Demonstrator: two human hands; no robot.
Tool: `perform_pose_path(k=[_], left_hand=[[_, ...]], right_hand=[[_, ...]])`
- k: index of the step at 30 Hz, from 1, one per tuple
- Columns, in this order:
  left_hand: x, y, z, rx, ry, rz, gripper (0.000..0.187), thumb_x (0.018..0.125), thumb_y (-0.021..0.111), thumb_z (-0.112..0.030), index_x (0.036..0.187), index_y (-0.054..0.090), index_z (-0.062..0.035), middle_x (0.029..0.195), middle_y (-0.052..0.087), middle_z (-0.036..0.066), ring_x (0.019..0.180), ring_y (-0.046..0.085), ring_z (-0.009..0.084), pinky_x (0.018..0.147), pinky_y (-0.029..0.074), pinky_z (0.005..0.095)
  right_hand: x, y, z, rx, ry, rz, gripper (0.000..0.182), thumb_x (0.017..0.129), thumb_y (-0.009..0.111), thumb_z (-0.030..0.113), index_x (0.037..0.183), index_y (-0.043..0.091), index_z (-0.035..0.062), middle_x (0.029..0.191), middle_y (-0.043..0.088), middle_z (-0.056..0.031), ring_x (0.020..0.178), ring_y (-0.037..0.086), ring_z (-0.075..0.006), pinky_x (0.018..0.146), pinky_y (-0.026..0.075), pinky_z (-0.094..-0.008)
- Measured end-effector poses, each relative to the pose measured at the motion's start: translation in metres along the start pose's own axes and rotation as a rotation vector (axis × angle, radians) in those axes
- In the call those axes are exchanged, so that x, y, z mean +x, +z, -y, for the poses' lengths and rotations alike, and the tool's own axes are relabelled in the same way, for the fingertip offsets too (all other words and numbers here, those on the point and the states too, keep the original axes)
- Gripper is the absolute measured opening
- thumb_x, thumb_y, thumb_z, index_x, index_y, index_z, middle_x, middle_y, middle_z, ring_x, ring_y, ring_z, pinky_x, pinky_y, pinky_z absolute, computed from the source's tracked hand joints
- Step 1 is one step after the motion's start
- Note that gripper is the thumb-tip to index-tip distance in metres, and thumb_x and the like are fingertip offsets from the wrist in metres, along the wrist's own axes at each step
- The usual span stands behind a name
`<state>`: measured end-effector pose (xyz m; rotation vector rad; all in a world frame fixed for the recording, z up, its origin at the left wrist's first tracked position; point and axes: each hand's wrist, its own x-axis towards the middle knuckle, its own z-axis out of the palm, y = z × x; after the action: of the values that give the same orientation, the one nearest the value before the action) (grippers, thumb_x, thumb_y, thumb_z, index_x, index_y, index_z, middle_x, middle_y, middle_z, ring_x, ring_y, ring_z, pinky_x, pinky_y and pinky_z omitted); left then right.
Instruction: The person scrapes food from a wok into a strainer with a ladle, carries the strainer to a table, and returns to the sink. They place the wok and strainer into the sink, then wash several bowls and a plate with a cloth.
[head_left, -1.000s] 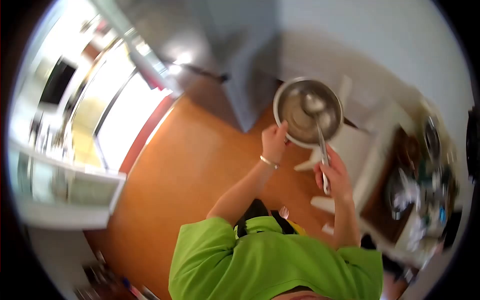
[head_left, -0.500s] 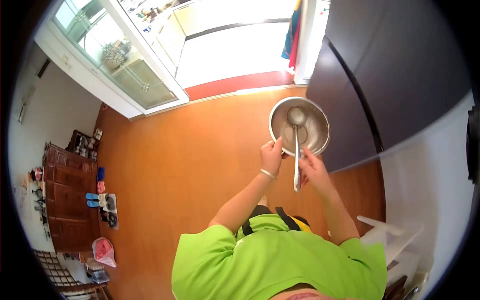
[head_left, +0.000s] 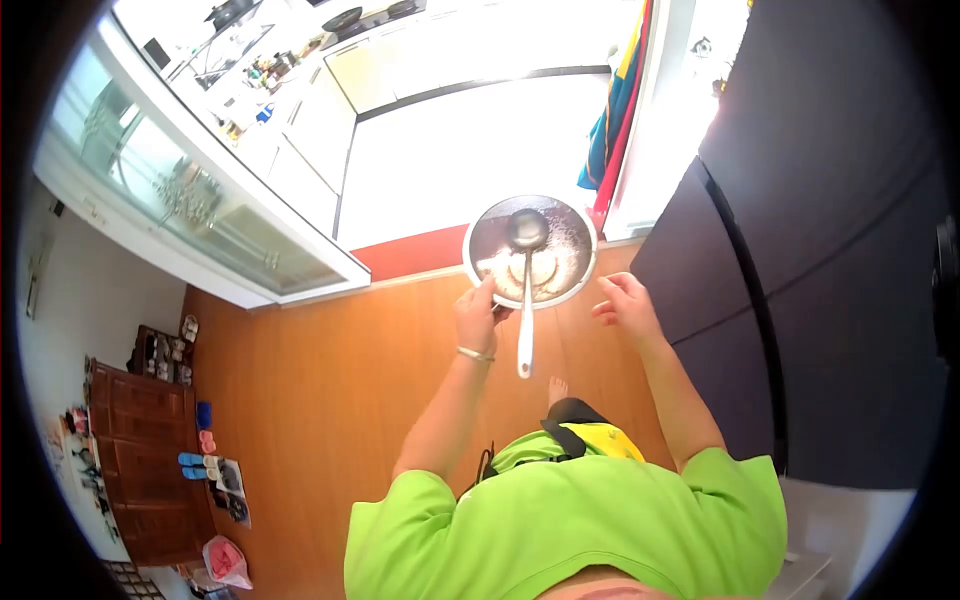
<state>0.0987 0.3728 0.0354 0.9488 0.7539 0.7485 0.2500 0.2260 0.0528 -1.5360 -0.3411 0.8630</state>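
Note:
In front of me is a round metal bowl (head_left: 578,270), its rim gripped at the near left by my left hand (head_left: 478,315). A metal ladle (head_left: 527,318) rests in it, its round head inside and its long handle sticking out over the near rim toward me. My right hand (head_left: 628,303) is off to the right of the bowl, not touching it; its fingers are apart and slightly bent, with nothing in them. Pale residue shows on the bowl's inside. The fingers under the left side of the rim are partly hidden.
Ahead lies a bright kitchen doorway with a red threshold (head_left: 415,252). A glass sliding door (head_left: 225,215) is at its left, hanging cloths (head_left: 612,125) at its right. A dark refrigerator (head_left: 840,260) stands close on my right. A wooden cabinet (head_left: 150,455) and slippers (head_left: 190,466) are far left.
I have moved closer to the kitchen doorway. The bowl and ladle have shifted left in view with my left hand. My right hand has come away from beside the ladle handle and bowl rim.

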Motion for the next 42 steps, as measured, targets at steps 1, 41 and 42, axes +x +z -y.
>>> perform_pose_path(k=[1, 41, 42], left_hand=[[0.027, 0.005, -0.011, -0.005, -0.004, -0.028, 0.025, 0.082, 0.048, -0.021, 0.072, 0.054, 0.0012, 0.062, 0.055, 0.006, 0.049, 0.05, 0.0087, 0.044, 0.04, 0.0186], [0.993, 0.276, -0.152, 0.228, -0.297, 0.256, 0.012, 0.072, 0.043, -0.006, 0.073, 0.051, 0.0024, 0.058, 0.045, 0.002, 0.051, 0.049, 0.0116, 0.061, 0.053, 0.0379], [1.02, 0.281, -0.152, 0.236, -0.271, 0.278, 0.012, 0.072, 0.043, -0.006, 0.074, 0.051, 0.0024, 0.058, 0.046, 0.002, 0.052, 0.05, 0.0116, 0.061, 0.053, 0.0371]], right_hand=[[0.03, 0.01, 0.02, -0.003, -0.007, -0.002, 0.026, 0.082, 0.049, 0.024, 0.095, 0.047, 0.0013, 0.081, 0.052, -0.0055, 0.058, 0.055, -0.0111, 0.047, 0.042, -0.0197], [0.979, 0.028, 0.327, 0.056, 0.047, 0.168, 0.045, 0.079, 0.053, 0.032, 0.097, 0.045, -0.009, 0.093, 0.052, -0.0155, 0.071, 0.06, -0.0221, 0.062, 0.051, -0.0279], [1.004, 0.02, 0.332, 0.047, 0.061, 0.184, 0.057, 0.079, 0.051, 0.041, 0.104, 0.041, -0.0096, 0.104, 0.047, -0.0167, 0.076, 0.059, -0.0236, 0.066, 0.05, -0.0297]])
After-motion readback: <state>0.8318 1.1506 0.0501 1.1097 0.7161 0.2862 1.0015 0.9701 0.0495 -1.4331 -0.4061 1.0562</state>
